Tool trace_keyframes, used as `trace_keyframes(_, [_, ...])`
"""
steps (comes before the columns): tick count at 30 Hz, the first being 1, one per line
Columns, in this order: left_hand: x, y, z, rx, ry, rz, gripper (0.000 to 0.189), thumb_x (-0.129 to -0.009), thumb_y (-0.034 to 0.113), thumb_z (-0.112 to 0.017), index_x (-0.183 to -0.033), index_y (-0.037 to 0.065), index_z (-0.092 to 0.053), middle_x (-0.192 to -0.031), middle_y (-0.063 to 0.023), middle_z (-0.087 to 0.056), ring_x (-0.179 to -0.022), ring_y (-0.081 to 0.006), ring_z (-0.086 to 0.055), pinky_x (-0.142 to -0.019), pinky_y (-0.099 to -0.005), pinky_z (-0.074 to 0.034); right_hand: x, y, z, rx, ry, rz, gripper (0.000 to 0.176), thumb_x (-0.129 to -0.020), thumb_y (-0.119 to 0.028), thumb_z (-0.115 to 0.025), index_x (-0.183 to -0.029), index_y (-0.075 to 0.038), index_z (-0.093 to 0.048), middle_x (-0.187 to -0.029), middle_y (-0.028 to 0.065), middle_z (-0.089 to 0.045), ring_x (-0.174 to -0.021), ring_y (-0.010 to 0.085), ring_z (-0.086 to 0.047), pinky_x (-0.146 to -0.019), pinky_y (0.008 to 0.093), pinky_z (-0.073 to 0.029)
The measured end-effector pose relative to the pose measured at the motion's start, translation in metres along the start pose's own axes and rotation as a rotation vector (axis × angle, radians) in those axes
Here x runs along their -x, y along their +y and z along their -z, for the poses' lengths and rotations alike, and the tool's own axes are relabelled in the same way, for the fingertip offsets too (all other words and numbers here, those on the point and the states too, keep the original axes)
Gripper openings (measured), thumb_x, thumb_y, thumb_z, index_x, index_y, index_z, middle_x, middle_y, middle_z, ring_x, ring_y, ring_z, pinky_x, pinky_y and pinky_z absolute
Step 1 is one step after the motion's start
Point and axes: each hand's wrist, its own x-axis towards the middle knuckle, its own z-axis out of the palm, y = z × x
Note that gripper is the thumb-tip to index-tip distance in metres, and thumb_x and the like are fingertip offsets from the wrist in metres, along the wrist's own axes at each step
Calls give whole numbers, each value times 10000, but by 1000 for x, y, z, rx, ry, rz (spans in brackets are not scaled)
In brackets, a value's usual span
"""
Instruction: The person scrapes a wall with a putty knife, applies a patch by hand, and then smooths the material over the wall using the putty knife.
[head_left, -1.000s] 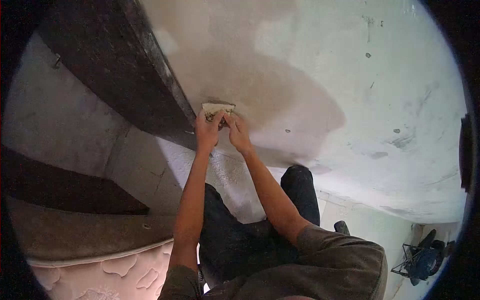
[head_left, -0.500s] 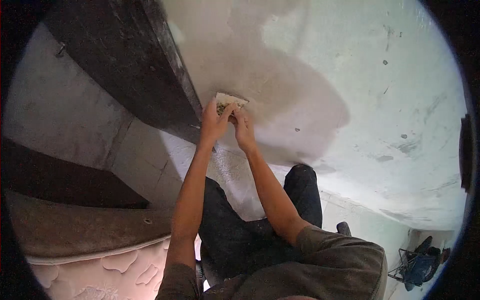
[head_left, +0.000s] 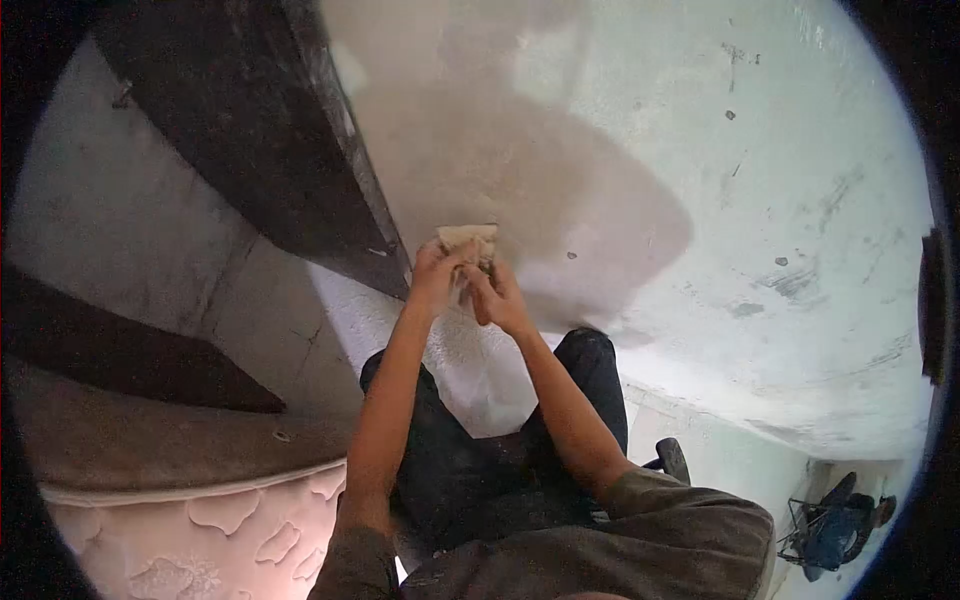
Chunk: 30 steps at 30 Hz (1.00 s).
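Close against the wall, a small flat cream-coloured piece [head_left: 468, 234], like a folded sheet or pad, sticks out above my fingers. My left hand [head_left: 436, 278] grips its left side, thumb and fingers bent around it. From the lower right, my right hand [head_left: 499, 298] has its fingers closed at the piece's lower edge, overlapping the left fingertips. Motion smears the fingers a little, and they hide the lower part of the piece. The pale wall [head_left: 640, 330] lies behind both hands, with a large damp-looking brownish patch around them.
A dark board or door-like panel [head_left: 230, 110] slants down on the left, its edge near my left hand. A pink patterned mattress [head_left: 200, 530] lies at lower left. My dark-trousered knees [head_left: 588, 365] flank the pale floor. Dark items on a rack [head_left: 835, 530] stand far right.
Both hands have drawn down, nearer my body, with the cream piece. Its greenish-yellow speckled part, visible earlier between my hands, is now mostly covered. The view has shifted slightly.
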Motion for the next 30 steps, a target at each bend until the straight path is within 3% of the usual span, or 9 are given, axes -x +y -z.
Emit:
trace_keyframes(7, [-2,-10,-11,-46,-77,164,236,-893,245,-636,-1032,54,-624,-972,-16,-623,-887,-109,-549,-788,-266,-419,9,-25,59,464,20,98,184,-954,-163,-488,-1002,6,-544,-624,147,-614,-519,327,-594,-525,392,-460])
trace_keyframes(11, [2,3,-19,-119,-134,122,297,-905,282,-620,-1105,63,-626,-1004,-6,-617,-863,-101,-536,-778,-260,-418,5,-58,68,730,64,272,172,-935,-140,-497,-993,16,-538,-607,195,-594,-571,387,-600,-528,428,-451])
trace_keyframes(14, [2,6,-27,-195,-168,67,325,-913,286,-605,-1159,74,-621,-993,-9,-618,-874,-101,-528,-776,-254,-416,2,-70,62,750,108,189,170,-954,-143,-474,-937,12,-539,-568,125,-582,-506,253,-595,-500,356,-448])
trace_keyframes(16, [2,3,-30,-265,-166,8,304,-914,273,-605,-1150,82,-624,-1000,-22,-623,-832,-106,-530,-754,-250,-424,-2,-64,63,822,136,206,169,-924,-124,-505,-987,31,-520,-627,245,-575,-601,437,-582,-530,473,-440])
trace_keyframes(19, [3,-1,-41,-303,-148,-130,308,-913,267,-607,-1146,65,-623,-1043,-59,-641,-832,-133,-572,-744,-262,-448,-1,-61,61,795,164,167,167,-912,-109,-507,-996,35,-513,-637,260,-566,-613,454,-576,-524,481,-433])
trace_keyframes(22, [7,2,-54,-396,-68,-209,346,-917,257,-597,-1178,30,-589,-1067,-113,-653,-886,-186,-626,-764,-298,-491,-3,-56,59,834,218,255,189,-952,-158,-469,-883,8,-527,-565,120,-574,-498,228,-586,-491,356,-439])
trace_keyframes(26, [21,12,-75,-450,65,-318,383,-922,245,-579,-1217,4,-544,-1105,-168,-644,-988,-242,-639,-822,-345,-511,-4,-65,50,815,244,240,197,-952,-168,-472,-876,4,-532,-568,120,-573,-500,221,-583,-487,354,-434])
trace_keyframes(28, [23,10,-81,-511,80,-316,411,-902,166,-538,-1243,-56,-477,-1119,-277,-593,-1019,-383,-610,-846,-435,-487,-2,-70,45,767,235,226,206,-902,-101,-492,-1063,24,-522,-688,260,-599,-649,438,-604,-541,465,-462])
trace_keyframes(30, [25,6,-89,-565,78,-368,428,-910,178,-516,-1258,-65,-461,-1162,-294,-558,-1059,-394,-584,-878,-448,-467,-2,-63,46,809,250,281,214,-901,-104,-497,-1070,24,-522,-699,260,-605,-656,437,-608,-546,464,-468])
